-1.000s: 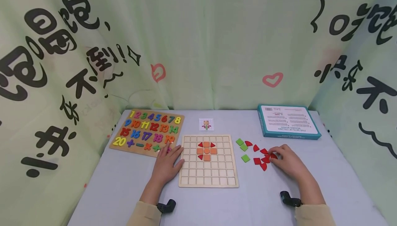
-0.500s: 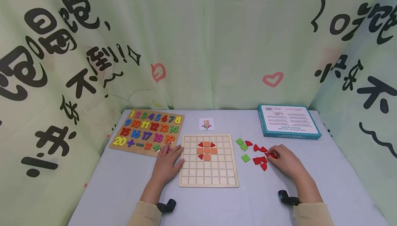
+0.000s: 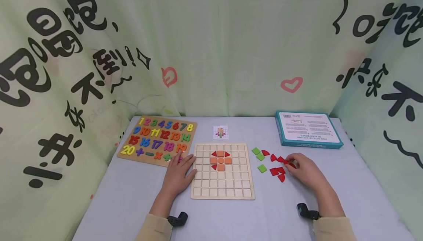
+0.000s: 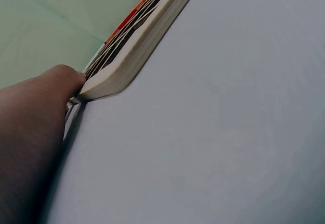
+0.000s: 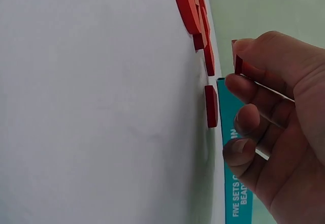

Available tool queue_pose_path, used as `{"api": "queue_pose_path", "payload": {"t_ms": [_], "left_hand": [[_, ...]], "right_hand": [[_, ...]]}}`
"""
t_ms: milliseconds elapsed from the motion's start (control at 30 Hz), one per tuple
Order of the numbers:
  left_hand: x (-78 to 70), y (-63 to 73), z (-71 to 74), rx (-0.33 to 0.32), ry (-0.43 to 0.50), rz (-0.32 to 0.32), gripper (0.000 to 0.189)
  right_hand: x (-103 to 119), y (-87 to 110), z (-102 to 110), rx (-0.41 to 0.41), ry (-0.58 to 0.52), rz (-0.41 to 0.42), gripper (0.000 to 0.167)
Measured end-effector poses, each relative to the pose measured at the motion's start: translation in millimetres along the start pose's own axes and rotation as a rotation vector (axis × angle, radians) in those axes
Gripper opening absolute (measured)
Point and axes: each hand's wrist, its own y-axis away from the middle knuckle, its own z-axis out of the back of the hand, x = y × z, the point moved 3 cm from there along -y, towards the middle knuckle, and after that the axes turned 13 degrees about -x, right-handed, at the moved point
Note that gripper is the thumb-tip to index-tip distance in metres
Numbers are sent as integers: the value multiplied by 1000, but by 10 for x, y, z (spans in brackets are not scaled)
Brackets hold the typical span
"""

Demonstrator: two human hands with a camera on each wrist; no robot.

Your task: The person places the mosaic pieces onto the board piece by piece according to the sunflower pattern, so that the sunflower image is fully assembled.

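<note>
My left hand (image 3: 177,175) rests with fingers extended between the wooden number board (image 3: 132,155) and the square-grid pegboard (image 3: 223,193). In the left wrist view its thumb touches the pegboard's edge (image 4: 114,82). Orange squares, an orange round piece and several red pieces form a pattern on the grid. At the right, my right hand (image 3: 305,170) pinches a red tile (image 5: 237,57) between thumb and fingertips, seen in the right wrist view. Other red tiles (image 3: 274,171) lie just left of it, and another red tile (image 5: 210,106) lies on the cloth near the curled fingers.
Green square tiles (image 3: 262,168) lie between the pegboard and the red tiles. A small pattern card (image 3: 220,132) lies behind the pegboard. A teal box (image 3: 308,130) lies at the back right. Curtains with black writing stand around the white-covered table.
The right hand has shifted slightly left among the red tiles, and the ones beside it are rearranged. The left hand and the pattern on the pegboard stay as they were.
</note>
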Motion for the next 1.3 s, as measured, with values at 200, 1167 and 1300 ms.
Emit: {"api": "queue_pose_path", "payload": {"t_ms": [200, 1167, 1300], "left_hand": [[1, -7, 17, -19, -2, -9, 55], [-14, 8, 29, -27, 15, -13, 54], [-23, 8, 39, -24, 16, -9, 55]], "right_hand": [[153, -13, 1, 3, -32, 41, 42], [1101, -54, -582, 37, -118, 173, 27], [1174, -55, -670, 52, -138, 169, 27]]}}
